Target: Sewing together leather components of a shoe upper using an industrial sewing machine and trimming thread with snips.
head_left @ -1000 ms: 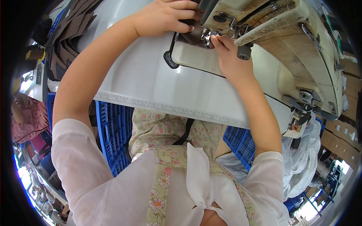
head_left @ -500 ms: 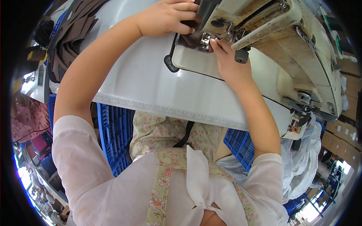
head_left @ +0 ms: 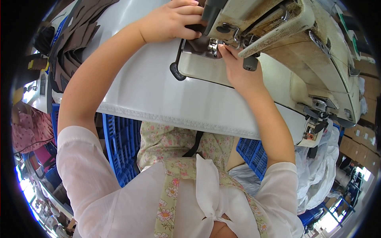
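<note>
A cream industrial sewing machine (head_left: 293, 51) stands on a white table (head_left: 158, 95). A small dark brown fabric piece (head_left: 197, 43) lies on the machine bed under the presser foot (head_left: 214, 44). My left hand (head_left: 170, 22) has its fingers curled down onto the fabric just left of the foot. Reaching in from the right, my right hand (head_left: 238, 69) has its fingertips touching the cloth beside the needle. The machine head hides part of the fabric.
A pile of dark brown fabric pieces (head_left: 73, 39) lies at the table's far left. Blue plastic crates (head_left: 121, 146) stand under the table by my knees, another crate (head_left: 254, 152) on the right. White plastic bags (head_left: 321, 170) hang at the right. A person in pink (head_left: 25, 131) sits at the left.
Both hands stay at the presser foot. My right hand's fingers have shifted slightly closer to the needle, and the view has drifted a little.
</note>
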`<state>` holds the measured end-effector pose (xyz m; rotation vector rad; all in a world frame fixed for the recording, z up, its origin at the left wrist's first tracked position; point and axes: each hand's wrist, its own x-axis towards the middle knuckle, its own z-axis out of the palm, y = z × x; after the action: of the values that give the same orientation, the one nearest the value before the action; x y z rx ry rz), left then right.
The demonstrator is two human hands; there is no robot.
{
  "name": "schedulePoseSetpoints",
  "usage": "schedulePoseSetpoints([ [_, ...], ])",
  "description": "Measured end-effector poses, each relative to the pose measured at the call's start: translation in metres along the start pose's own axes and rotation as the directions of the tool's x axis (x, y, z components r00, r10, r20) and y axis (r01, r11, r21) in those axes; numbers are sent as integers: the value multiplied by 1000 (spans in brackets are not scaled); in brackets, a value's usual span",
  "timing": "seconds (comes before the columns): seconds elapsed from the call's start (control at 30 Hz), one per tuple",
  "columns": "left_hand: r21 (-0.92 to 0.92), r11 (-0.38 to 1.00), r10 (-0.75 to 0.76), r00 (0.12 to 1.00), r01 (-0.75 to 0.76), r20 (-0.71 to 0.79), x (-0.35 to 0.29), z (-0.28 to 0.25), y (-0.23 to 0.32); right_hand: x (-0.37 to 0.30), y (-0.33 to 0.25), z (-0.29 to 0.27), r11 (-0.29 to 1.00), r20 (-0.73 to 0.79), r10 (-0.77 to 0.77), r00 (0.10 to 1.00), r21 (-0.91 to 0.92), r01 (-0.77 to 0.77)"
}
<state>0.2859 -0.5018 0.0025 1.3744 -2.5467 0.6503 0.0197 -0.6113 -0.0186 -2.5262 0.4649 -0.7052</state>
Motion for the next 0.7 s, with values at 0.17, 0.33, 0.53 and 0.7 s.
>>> schedulePoseSetpoints([
  [0.17, 26, 999, 49, 989, -46, -143, 12, -5, 10, -3, 5, 2, 995, 23, 95, 995, 20, -96],
  [0.33, 15, 971, -235, 964, 238, -124, 12, -12, 44, -9, 11, 5, 998, -11, 44, 999, -36, -45],
  [0.53, -375, 468, -875, 478, 800, -71, 18, -15, 87, -11, 11, -8, 949, 197, -69, 978, -289, 126],
  [0.7, -181, 269, -954, 287, 946, 84, 31, 11, 89, -8, 8, -1, 992, 82, -59, 995, -104, 67],
])
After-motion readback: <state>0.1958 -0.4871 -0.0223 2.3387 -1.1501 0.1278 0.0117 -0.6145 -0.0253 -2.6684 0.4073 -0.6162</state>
